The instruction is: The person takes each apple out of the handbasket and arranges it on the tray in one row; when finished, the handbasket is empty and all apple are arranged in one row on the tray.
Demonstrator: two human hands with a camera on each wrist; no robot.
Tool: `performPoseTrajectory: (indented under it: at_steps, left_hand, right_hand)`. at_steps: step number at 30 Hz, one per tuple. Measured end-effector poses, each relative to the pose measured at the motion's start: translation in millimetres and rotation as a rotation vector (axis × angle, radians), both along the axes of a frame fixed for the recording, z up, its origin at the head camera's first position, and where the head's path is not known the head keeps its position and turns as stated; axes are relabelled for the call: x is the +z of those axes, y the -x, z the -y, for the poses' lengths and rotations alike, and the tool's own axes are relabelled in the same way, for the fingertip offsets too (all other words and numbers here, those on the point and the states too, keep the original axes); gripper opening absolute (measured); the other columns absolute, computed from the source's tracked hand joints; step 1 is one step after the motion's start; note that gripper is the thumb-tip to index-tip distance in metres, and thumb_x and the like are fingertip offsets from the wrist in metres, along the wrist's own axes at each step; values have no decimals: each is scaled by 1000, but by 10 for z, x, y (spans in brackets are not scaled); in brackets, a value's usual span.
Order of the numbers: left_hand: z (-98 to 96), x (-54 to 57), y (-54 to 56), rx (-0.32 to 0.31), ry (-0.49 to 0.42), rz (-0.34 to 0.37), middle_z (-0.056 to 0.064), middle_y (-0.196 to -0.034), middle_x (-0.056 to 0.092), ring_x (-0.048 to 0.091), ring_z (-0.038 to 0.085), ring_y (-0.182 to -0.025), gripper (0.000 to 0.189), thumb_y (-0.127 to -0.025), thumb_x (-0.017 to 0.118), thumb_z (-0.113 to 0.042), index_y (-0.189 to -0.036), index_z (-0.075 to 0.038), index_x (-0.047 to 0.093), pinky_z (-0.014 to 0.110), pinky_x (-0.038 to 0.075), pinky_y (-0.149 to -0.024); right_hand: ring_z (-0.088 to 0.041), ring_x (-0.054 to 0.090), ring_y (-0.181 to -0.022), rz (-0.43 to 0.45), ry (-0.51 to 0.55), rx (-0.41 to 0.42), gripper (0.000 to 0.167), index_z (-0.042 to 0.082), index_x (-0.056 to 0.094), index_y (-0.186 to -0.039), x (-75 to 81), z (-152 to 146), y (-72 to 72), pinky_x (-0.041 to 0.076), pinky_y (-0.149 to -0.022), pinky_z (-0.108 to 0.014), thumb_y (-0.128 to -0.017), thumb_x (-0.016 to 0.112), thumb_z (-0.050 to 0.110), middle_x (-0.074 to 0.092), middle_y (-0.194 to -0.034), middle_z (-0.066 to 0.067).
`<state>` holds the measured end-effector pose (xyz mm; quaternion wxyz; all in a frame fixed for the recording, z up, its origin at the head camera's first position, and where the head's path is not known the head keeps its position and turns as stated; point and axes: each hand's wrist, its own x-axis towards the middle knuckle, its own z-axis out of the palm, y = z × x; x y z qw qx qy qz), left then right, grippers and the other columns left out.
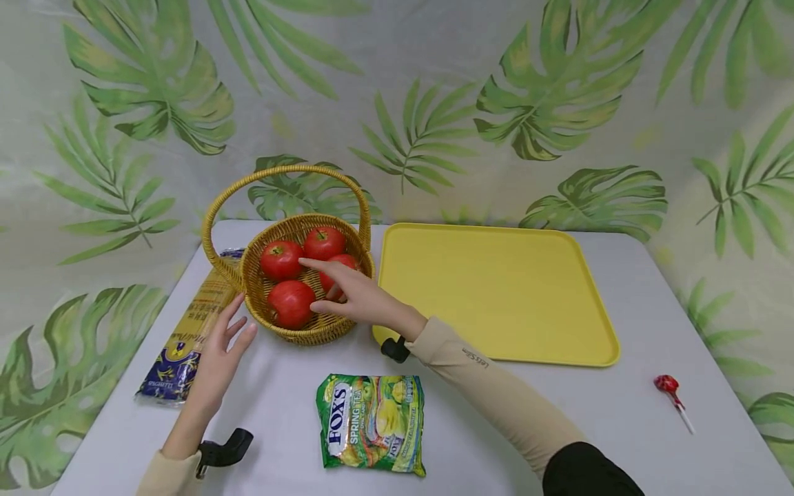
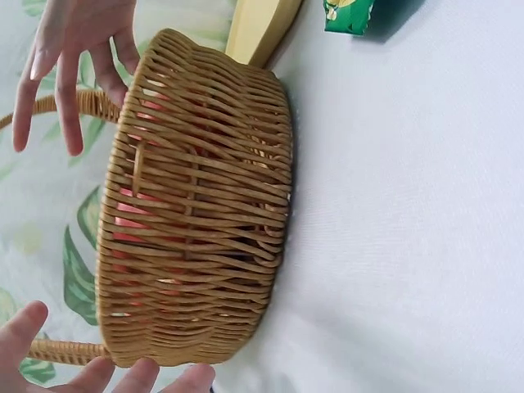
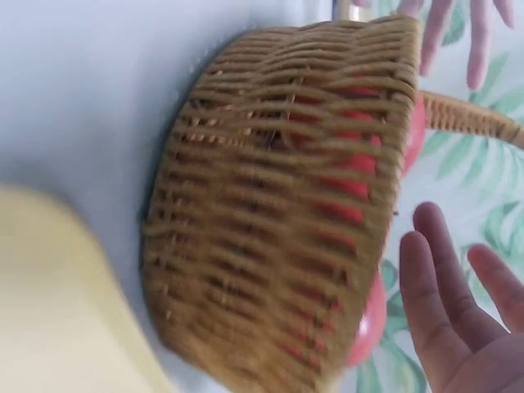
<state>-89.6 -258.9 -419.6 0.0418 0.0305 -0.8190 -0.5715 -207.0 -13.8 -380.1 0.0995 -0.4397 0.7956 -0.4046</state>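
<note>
A round woven wicker basket (image 1: pixel 313 336) with a tall arched handle (image 1: pixel 282 170) stands at the back left of the table. Several red apples (image 1: pixel 291 304) lie inside it. My right hand (image 1: pixel 356 293) reaches over the basket's right side with fingers spread, covering part of one apple. Its grasp is empty, and in the right wrist view the fingers (image 3: pixel 423 282) point past the rim above the apples. At the basket's left side is my left hand (image 1: pixel 217 351), fingers extended, fingertips right at the wicker wall. The left wrist view has those fingers (image 2: pixel 139 377) beside the lower rim.
A spaghetti packet (image 1: pixel 192 331) lies left of the basket, partly behind the left hand. To the right is a yellow tray (image 1: pixel 484 296), its near-left corner behind the right wrist. A green Fox's candy bag (image 1: pixel 372 424) lies in front; a red lollipop (image 1: pixel 668 387) is far right.
</note>
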Motion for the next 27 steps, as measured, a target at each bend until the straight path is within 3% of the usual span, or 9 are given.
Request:
performPoseTrajectory:
  at_steps: [3, 5, 7, 10, 14, 21, 27]
  left_hand:
    - [27, -62, 42, -17, -45, 28, 10, -158, 10, 25, 42, -136, 64, -101, 48, -26, -155, -19, 14, 47, 39, -101]
    - [40, -97, 78, -29, -71, 52, 10, -158, 9, 26, 42, -136, 64, -102, 46, -27, -155, -19, 12, 34, 45, -96]
    - [49, -128, 113, -40, -99, 69, 11, -158, 7, 26, 42, -136, 65, -102, 45, -28, -155, -19, 10, 30, 46, -93]
    - [57, -160, 157, -54, -145, 83, 12, -159, 2, 24, 43, -136, 65, -103, 44, -28, -155, -19, 7, 41, 43, -96]
    - [60, -190, 201, -72, -223, 105, 11, -159, -4, 20, 44, -137, 65, -103, 43, -26, -155, -20, 5, 55, 36, -99]
    - [35, -233, 258, -82, -344, 114, 8, -159, -10, 10, 37, -142, 66, -103, 44, -20, -155, -20, 3, 59, 32, -103]
    - [21, -259, 273, -87, -394, 106, 10, -159, -11, 18, 43, -138, 69, -102, 45, -11, -155, -19, 2, 60, 29, -103]
  right_hand:
    - [-10, 60, -84, 17, -44, 10, 70, 20, 30, -151, -44, 139, 22, 50, -79, -19, -91, 66, 31, 40, -143, -5]
    - [-10, 59, -93, 7, -78, 14, 69, 21, 31, -150, -73, 223, 35, 50, -82, -20, -91, 65, 33, 38, -145, -5]
    - [-12, 54, -108, -23, -131, 10, 68, 23, 32, -150, -97, 302, 42, 49, -90, -27, -92, 64, 36, 38, -146, -3]
    - [-18, 40, -128, -48, -218, -7, 66, 27, 33, -150, -118, 407, 37, 43, -100, -42, -92, 62, 40, 35, -148, -4]
    - [-27, 34, -134, -51, -325, -22, 63, 32, 34, -149, -150, 530, 26, 39, -102, -52, -92, 59, 44, 28, -152, -8]
    - [-29, 51, -117, -96, -413, -52, 57, 36, 38, -146, -203, 697, 18, 46, -96, -44, -93, 57, 44, 26, -152, -9]
    - [-27, 57, -102, -119, -459, -102, 54, 38, 42, -144, -243, 774, 21, 49, -91, -40, -92, 58, 45, 27, -151, -8]
